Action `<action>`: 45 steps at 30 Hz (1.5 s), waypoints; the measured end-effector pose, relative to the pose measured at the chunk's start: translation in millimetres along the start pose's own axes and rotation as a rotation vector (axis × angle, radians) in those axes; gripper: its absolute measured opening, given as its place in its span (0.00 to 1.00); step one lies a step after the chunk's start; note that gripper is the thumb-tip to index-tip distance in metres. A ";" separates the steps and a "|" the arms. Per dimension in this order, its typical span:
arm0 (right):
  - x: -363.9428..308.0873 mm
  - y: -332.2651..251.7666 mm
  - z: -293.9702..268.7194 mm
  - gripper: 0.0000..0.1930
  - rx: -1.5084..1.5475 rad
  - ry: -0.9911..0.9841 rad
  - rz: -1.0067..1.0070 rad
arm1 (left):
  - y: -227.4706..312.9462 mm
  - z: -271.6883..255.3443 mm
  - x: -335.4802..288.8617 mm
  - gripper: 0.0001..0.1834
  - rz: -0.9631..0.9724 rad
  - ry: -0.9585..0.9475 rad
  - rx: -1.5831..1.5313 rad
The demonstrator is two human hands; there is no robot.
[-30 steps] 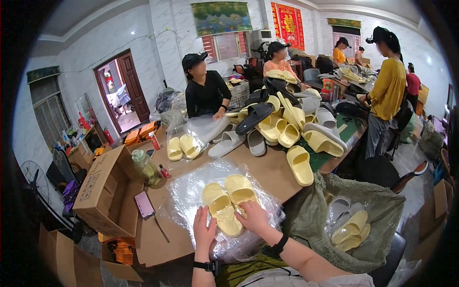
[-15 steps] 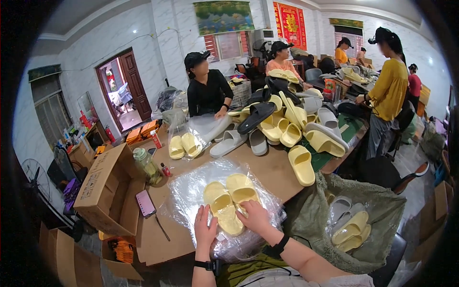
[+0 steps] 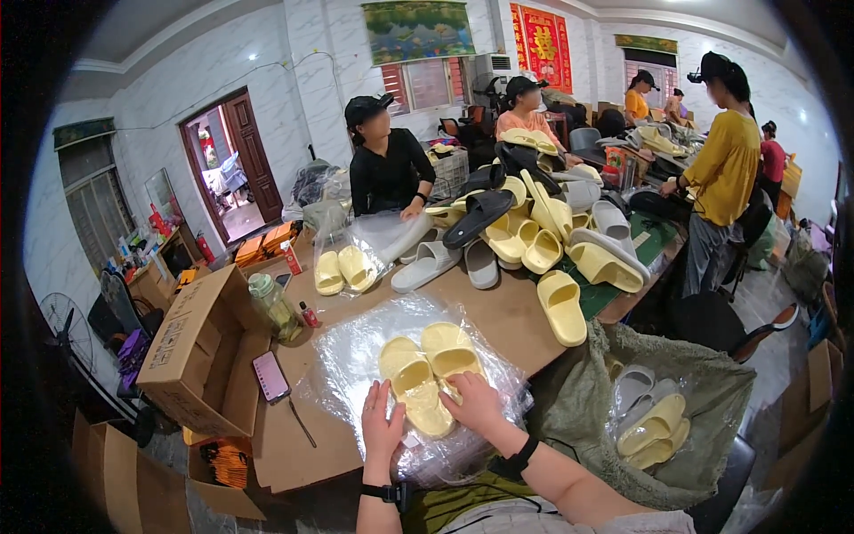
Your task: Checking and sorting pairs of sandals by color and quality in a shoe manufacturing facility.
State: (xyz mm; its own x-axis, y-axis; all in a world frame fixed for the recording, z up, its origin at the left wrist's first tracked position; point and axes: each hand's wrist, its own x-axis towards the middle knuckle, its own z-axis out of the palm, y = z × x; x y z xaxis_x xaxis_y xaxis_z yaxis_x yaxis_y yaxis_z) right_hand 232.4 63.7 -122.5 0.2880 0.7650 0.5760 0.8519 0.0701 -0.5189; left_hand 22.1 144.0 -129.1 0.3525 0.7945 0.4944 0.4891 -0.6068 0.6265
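Note:
Two pale yellow slide slippers lie side by side on a stack of clear plastic bags at the table's near edge. Along the outer side of the left slipper rests my left hand, its fingers stretched out and flat. My right hand lies over the near end of the right slipper, touching the pair from the right with its fingers spread and slightly bent. Neither hand is wrapped round a slipper. Part of the right slipper is hidden under my right hand.
Beyond the bags rises a heap of yellow, grey and black slippers. A cardboard box, a glass jar and a phone are at left. At right, a green woven sack holds bagged slippers. A person in black sits opposite.

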 end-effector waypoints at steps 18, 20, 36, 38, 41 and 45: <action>1.3 -0.8 -1.9 0.17 0.004 -0.022 0.007 | 0.5 0.4 1.0 0.31 0.025 0.013 -0.004; 0.6 -0.1 -0.7 0.17 0.006 -0.020 0.002 | 0.3 0.1 0.6 0.31 0.024 0.013 -0.005; 1.6 -1.7 -2.6 0.17 0.009 -0.033 0.011 | 0.5 0.4 0.4 0.31 0.013 0.010 -0.005; 1.1 -1.4 -2.3 0.17 0.007 -0.035 0.013 | -0.2 0.8 0.4 0.31 0.021 0.011 0.006; 1.1 -1.9 -1.8 0.17 0.010 -0.018 0.006 | -0.6 0.3 0.0 0.31 0.012 0.008 0.000; 1.0 -1.7 -2.1 0.16 0.021 -0.006 -0.005 | -0.8 0.8 0.5 0.31 0.019 0.010 -0.002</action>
State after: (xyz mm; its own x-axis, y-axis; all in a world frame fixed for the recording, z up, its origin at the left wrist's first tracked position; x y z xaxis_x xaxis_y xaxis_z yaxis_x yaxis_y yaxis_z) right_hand 232.2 63.0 -119.7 0.2811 0.7687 0.5745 0.8440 0.0869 -0.5292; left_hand 22.6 144.9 -129.8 0.3536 0.7825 0.5125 0.4810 -0.6220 0.6178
